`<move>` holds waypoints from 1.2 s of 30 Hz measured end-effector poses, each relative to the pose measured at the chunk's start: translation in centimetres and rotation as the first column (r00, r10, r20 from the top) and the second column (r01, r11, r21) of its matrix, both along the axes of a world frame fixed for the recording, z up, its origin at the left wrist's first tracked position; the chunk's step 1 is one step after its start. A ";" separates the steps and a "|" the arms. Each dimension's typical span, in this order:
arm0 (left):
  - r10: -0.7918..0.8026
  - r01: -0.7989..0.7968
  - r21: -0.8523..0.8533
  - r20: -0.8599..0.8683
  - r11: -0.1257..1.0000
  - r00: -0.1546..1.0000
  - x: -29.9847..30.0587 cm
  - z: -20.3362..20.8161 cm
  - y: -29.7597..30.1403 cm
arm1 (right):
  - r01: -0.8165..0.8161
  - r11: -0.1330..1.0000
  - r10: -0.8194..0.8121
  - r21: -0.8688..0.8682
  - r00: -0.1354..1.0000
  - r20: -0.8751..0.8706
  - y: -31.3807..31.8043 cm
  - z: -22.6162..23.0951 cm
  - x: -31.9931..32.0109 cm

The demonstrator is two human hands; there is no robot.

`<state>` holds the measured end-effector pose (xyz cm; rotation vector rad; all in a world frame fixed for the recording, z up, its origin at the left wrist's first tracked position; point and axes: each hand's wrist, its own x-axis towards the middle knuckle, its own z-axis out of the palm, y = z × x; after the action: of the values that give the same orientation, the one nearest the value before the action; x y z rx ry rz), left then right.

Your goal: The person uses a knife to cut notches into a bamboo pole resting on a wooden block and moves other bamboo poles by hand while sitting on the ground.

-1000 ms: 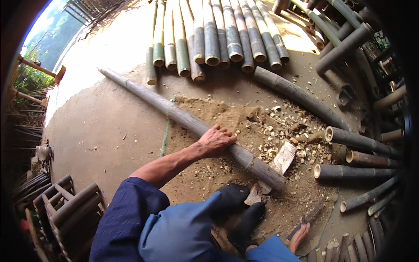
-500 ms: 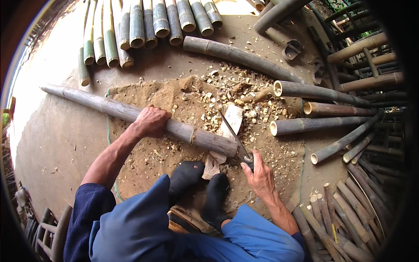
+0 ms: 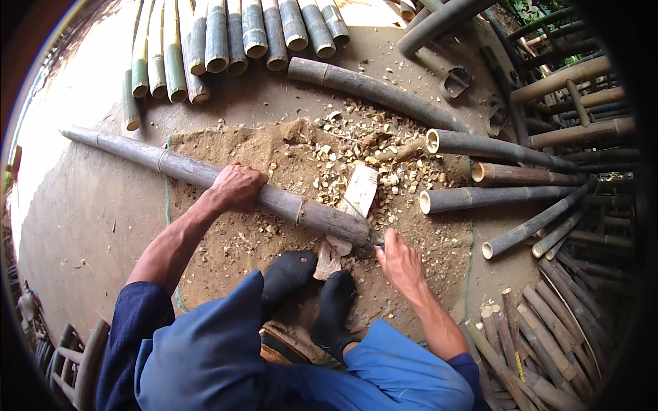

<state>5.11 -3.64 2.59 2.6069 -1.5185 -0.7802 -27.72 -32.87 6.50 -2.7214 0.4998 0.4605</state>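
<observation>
A long grey bamboo pole (image 3: 189,169) slants from the far left down to the middle. My left hand (image 3: 238,188) is wrapped over it from above, a little past its midpoint. The pole's near right end lies over pale wooden blocks (image 3: 328,264) beside my feet. My right hand (image 3: 401,262) grips the handle of a knife at that end. The knife's thin dark blade (image 3: 357,209) points up and left, close against the pole's cut end; whether it touches there I cannot tell. A flat pale piece of wood (image 3: 360,188) lies just beyond the blade.
Pale chips (image 3: 394,175) litter a sack mat (image 3: 226,260). Green-grey bamboo poles (image 3: 254,34) are lined up at the back left. More cut poles (image 3: 493,198) point inward from the right. Short sticks (image 3: 548,335) are piled at lower right. My socked feet (image 3: 289,279) rest near the blocks.
The knife has shifted slightly left and lower against the pole's end, its blade now less plainly visible. My right hand has turned with it. My left hand keeps its hold on the pole.
</observation>
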 end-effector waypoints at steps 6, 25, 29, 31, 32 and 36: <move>0.050 -0.046 -0.060 0.069 0.997 0.996 -0.8 -1.1 1.9 | -0.114 0.987 0.078 0.113 0.955 0.286 1.1 4.8 1.1; 0.115 0.067 -0.460 0.356 0.885 0.927 -3.9 -2.5 2.7 | -0.138 0.990 0.139 -0.038 0.990 0.034 -2.2 0.8 0.1; 0.184 0.077 -0.500 0.453 0.863 0.873 -4.2 -2.9 4.0 | -0.136 0.984 0.095 0.117 0.950 0.298 0.6 4.6 2.0; 0.213 0.075 -0.519 0.472 0.851 0.855 -4.7 -3.2 4.5 | -0.183 0.975 0.098 0.129 0.866 0.491 1.3 4.9 2.4; 0.217 0.085 -0.536 0.476 0.840 0.852 -4.8 -3.4 3.9 | -0.211 0.974 0.141 0.082 0.849 0.510 0.0 2.2 1.0; 0.167 0.045 -0.441 0.429 0.896 0.888 -5.1 -2.3 3.5 | -0.146 0.989 0.145 0.015 0.987 0.068 -0.9 1.8 0.9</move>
<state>-0.01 -0.14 0.28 2.5570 -1.4622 0.2078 -26.85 -33.75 8.30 -2.7546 0.2788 0.4079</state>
